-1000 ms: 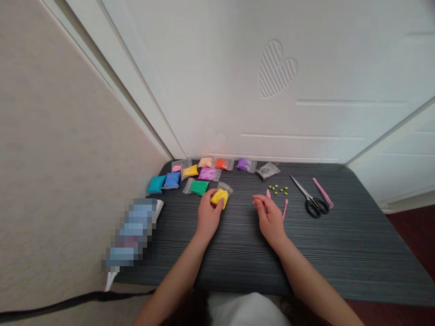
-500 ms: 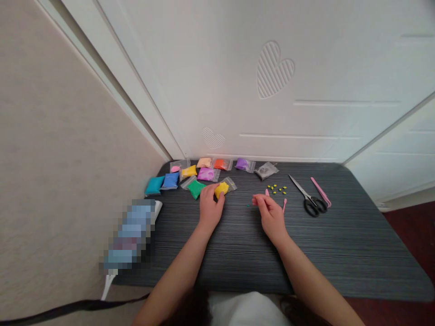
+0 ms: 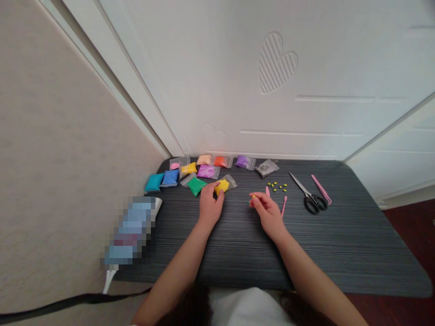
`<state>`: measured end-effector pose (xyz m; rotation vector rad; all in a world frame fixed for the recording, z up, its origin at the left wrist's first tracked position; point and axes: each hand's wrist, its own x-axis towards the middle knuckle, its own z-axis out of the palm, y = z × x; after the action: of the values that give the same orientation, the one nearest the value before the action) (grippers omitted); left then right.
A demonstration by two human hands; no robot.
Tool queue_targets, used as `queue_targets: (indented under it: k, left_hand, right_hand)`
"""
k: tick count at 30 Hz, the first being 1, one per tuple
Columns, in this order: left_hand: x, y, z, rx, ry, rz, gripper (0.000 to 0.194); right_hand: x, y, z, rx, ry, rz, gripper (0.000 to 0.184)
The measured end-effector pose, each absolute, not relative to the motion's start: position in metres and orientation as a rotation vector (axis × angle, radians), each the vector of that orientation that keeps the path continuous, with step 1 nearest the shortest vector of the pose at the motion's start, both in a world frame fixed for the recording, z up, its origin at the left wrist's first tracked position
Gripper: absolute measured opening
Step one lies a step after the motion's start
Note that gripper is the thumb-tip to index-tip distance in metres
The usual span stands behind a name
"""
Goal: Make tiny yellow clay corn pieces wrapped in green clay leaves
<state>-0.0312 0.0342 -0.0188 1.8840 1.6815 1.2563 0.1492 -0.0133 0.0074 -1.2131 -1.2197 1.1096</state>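
Note:
My left hand (image 3: 210, 201) rests at the table with thumb and fingers around the near edge of a small zip bag of yellow clay (image 3: 222, 186). In my right hand (image 3: 268, 212) a tiny yellow clay piece (image 3: 253, 197) is pinched between thumb and fingertip, a little above the table. A bit of green (image 3: 248, 203) shows by those fingertips. Just beyond this hand lie several tiny yellow-and-green clay pieces (image 3: 275, 190). Two pink modelling tools, a flat one (image 3: 267, 191) and a thin one (image 3: 284, 206), lie close to the right hand, the flat one partly hidden.
A bag of green clay (image 3: 196, 185) lies left of the yellow one. More clay bags, among them blue (image 3: 170, 178) and purple (image 3: 242, 161), line the back. Black-handled scissors (image 3: 311, 202) and pink tweezers (image 3: 321, 189) lie right. A blurred device (image 3: 129, 231) stands at left.
The right hand has turned slightly, and a yellow bit now shows at its fingertips. My left hand has stayed at the yellow clay bag. The view has tilted slightly.

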Motion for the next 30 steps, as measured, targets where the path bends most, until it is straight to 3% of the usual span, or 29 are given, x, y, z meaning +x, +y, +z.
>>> queue_targets:
  k: [30]
  left_hand:
    - [-0.032, 0.035, -0.022, 1.796, 1.666, 1.275, 0.025]
  right_hand:
    - [0.16, -0.004, 0.002, -1.244, -1.062, 1.017, 0.019]
